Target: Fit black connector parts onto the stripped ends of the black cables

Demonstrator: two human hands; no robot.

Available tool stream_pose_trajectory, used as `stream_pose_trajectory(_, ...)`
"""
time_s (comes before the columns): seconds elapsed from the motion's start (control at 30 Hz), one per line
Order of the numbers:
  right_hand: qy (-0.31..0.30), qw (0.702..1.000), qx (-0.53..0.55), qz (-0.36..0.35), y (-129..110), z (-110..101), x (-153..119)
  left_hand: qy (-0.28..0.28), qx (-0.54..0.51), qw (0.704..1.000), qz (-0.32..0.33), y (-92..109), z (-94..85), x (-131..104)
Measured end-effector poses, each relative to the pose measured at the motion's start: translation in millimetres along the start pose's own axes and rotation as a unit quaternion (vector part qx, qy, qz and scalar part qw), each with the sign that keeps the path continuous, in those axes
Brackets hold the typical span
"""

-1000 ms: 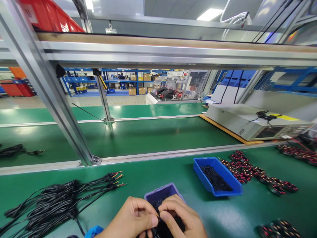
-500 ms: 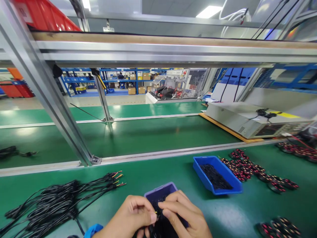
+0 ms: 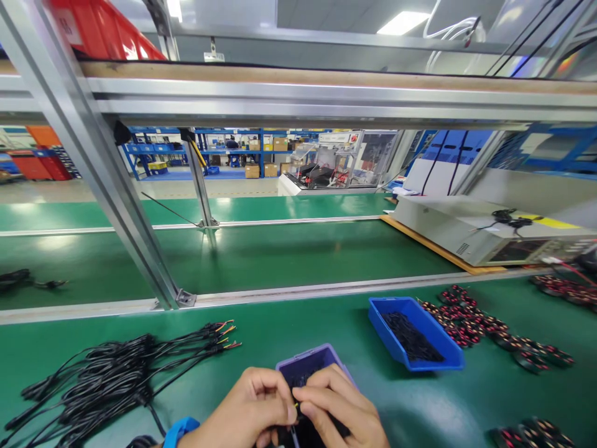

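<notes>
My left hand, with a blue band at its wrist, is closed in a pinch on a thin wire whose yellow end shows at the fingertips. My right hand meets it there, thumb and fingers pinched together. Whatever small piece the right fingers hold is hidden. Both hands are over a purple bin of small black parts, partly covered by them. To the left lies a bundle of black cables, their stripped red, orange and yellow wire ends pointing right.
A blue bin of black pieces stands right of my hands. Beyond it lie several round parts with red and black wires, and more near the front. A metal post rises at left; a grey instrument sits back right.
My right fingertips have come closer to the left ones, nearly meeting around the yellow wire end. The whole view has shifted slightly, with the scene sliding right.
</notes>
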State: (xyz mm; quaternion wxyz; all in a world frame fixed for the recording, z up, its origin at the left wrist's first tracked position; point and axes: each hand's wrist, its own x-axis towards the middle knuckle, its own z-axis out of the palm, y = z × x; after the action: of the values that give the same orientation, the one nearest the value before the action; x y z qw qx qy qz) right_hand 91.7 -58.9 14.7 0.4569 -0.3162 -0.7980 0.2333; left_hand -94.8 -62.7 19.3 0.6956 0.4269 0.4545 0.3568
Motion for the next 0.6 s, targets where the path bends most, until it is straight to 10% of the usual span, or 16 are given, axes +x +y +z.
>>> stream_pose_trajectory(0.6,-0.008,0.999,-0.035,0.011,-3.6,-3.7,5.3,-0.036,0.04,0.998,0.031,-1.2,-1.8,0.7)
